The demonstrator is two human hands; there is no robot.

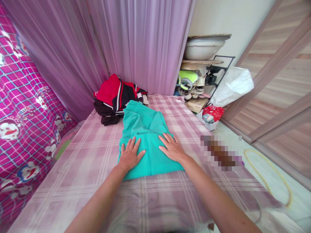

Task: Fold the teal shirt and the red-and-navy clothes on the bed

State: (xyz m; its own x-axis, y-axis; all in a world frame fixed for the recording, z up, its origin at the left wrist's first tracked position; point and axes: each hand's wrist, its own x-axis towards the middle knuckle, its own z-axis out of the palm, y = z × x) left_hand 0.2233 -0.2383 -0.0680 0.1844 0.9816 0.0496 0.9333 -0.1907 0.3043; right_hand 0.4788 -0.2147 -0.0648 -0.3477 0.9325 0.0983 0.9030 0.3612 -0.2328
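Note:
A turquoise garment, partly folded, lies on a table covered by a pink-and-white checked cloth. Its near part is doubled over and fairly flat, while the far part shows loose creases. My left hand rests flat on the garment's left side, fingers spread. On the right side, my right hand presses down with its fingers apart. Neither hand grips the fabric. Just beyond the garment sits a heap of red, black and white clothes.
Purple curtains hang behind the table, and a pink patterned cloth is at the left. To the right stand a rack with shoes and basins, a red bag and a yellow hose on the floor. A blurred-out patch covers something by the right edge.

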